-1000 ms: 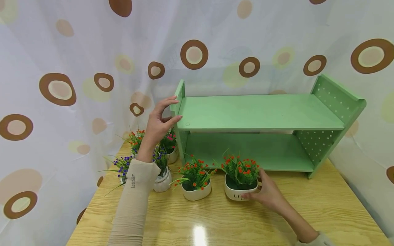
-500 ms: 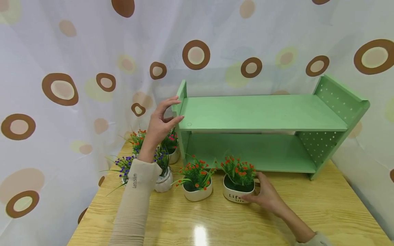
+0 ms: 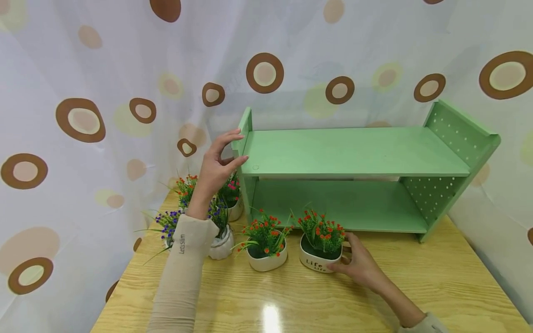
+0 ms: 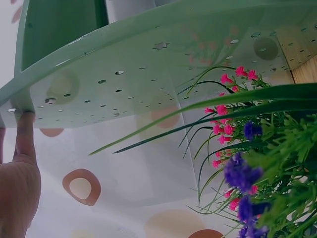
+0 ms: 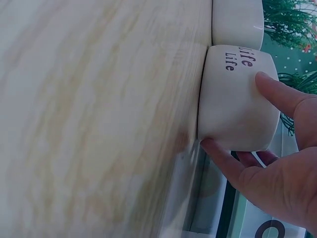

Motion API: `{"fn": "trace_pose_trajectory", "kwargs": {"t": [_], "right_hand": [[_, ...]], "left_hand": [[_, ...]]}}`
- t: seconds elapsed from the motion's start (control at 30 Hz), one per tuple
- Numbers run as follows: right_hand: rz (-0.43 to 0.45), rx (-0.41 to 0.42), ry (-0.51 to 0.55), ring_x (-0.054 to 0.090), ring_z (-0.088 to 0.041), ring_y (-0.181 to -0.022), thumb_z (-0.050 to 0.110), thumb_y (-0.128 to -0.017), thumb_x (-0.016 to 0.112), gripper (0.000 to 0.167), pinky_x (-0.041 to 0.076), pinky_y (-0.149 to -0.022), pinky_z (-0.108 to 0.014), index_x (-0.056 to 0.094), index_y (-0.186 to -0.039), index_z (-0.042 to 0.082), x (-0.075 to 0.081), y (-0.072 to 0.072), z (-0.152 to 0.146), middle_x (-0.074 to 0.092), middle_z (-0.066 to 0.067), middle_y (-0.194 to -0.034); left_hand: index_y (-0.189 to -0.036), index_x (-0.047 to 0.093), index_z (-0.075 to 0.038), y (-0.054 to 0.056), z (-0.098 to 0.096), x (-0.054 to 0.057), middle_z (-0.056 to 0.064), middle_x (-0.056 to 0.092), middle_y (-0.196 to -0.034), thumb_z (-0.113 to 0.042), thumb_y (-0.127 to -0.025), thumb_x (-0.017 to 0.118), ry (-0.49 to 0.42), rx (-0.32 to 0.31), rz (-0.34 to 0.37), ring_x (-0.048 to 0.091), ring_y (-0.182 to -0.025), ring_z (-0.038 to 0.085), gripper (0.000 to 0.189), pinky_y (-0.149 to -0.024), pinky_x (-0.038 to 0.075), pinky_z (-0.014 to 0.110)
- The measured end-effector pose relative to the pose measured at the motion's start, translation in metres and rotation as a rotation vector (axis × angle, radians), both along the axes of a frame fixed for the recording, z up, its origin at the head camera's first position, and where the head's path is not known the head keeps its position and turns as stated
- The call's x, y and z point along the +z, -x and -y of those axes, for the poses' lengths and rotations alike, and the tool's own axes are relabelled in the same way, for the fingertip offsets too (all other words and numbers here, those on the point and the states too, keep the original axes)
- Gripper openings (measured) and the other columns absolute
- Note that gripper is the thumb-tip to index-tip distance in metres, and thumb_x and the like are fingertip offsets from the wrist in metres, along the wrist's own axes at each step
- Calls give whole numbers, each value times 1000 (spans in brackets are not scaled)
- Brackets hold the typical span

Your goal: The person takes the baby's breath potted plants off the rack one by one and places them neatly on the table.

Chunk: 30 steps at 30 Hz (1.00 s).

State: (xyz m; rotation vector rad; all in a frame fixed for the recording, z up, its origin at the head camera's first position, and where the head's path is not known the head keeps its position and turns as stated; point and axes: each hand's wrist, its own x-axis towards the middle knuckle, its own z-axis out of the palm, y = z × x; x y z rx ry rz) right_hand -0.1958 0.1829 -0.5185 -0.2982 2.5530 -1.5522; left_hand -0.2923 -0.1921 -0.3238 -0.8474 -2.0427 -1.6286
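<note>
At the left end of a green two-tier shelf (image 3: 354, 150), my left hand (image 3: 216, 166) grips the upright side panel (image 4: 129, 84), thumb toward the front edge. In the left wrist view one fingertip touches the panel's perforated face. My right hand (image 3: 362, 263) holds a white flowerpot (image 5: 237, 99) marked "Life" by its right end. Its thumb lies on the lettered front and the other fingers reach round the end. Red artificial flowers (image 3: 322, 231) fill this pot, which stands on the wooden table (image 3: 233, 300). Just left of it is a similar white flowerpot (image 3: 268, 263) with red flowers.
Left of the shelf stand several more potted flowers, including purple ones (image 3: 168, 224), orange-red ones (image 3: 185, 187) and pink ones (image 4: 228, 109). A white pot (image 3: 222, 245) sits partly behind my left sleeve (image 3: 179, 273). A patterned curtain (image 3: 125, 55) hangs behind the table.
My right hand has shifted the held flowerpot slightly left and turned it, so more of the "Life" lettering shows. The left hand keeps its place on the side panel.
</note>
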Motion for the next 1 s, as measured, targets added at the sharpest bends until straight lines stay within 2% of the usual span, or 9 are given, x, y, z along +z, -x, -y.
{"fn": "trace_pose_trajectory", "kwargs": {"t": [0.33,0.47,0.57,0.67,0.73,0.83,0.93,1.0], "right_hand": [[-2,0,4,44,-60,-137,10,-79,92,101,51,-107,-55,26,-153,-6,0,1,2,35,-34,-151],[-33,-1,-40,44,-60,-137,14,-79,92,101,49,-108,-60,26,-153,-7,-1,0,0,36,-35,-150],[-65,11,-93,44,-59,-137,23,-82,91,100,46,-110,-63,27,-153,-7,0,0,-4,36,-34,-151],[-104,53,-146,43,-57,-138,33,-86,87,99,43,-112,-65,27,-155,-6,3,1,-13,35,-33,-153],[-136,94,-186,43,-56,-139,38,-89,83,98,42,-112,-65,26,-157,-4,8,3,-19,35,-31,-155],[-209,149,-228,45,-52,-138,40,-93,79,93,42,-110,-67,27,-160,1,21,7,-29,37,-28,-156],[-290,170,-292,45,-52,-138,40,-94,77,89,43,-105,-72,29,-162,9,41,8,-40,38,-25,-157],[-338,162,-355,46,-53,-137,41,-95,76,86,44,-100,-74,30,-163,16,56,9,-48,38,-23,-159]], "left_hand": [[-140,56,4,-2,-2,0,14,44,-160,6,-95,69,-1,12,-9,40,-151,25,46,-94,57,20],[-142,54,3,7,-1,-9,13,42,-162,6,-96,68,4,19,-21,38,-152,25,49,-94,57,22],[-146,54,-3,15,0,-19,7,40,-164,5,-97,68,11,30,-25,37,-153,21,52,-99,58,31],[-154,47,-14,14,-1,-26,0,34,-168,2,-98,67,21,32,-20,34,-155,19,61,-111,51,43],[-162,36,-22,11,-2,-33,-2,28,-171,-2,-100,66,38,26,0,31,-156,20,71,-118,43,49],[-167,14,-34,1,-1,-47,-3,19,-173,-12,-102,67,114,47,63,26,-158,24,86,-125,32,52],[-166,1,-40,-13,6,-55,-2,13,-175,-29,-103,66,292,134,142,22,-159,29,92,-126,27,56],[-166,0,-40,-22,14,-58,-2,12,-175,-40,-103,65,443,197,152,21,-160,31,91,-126,26,59]]}}
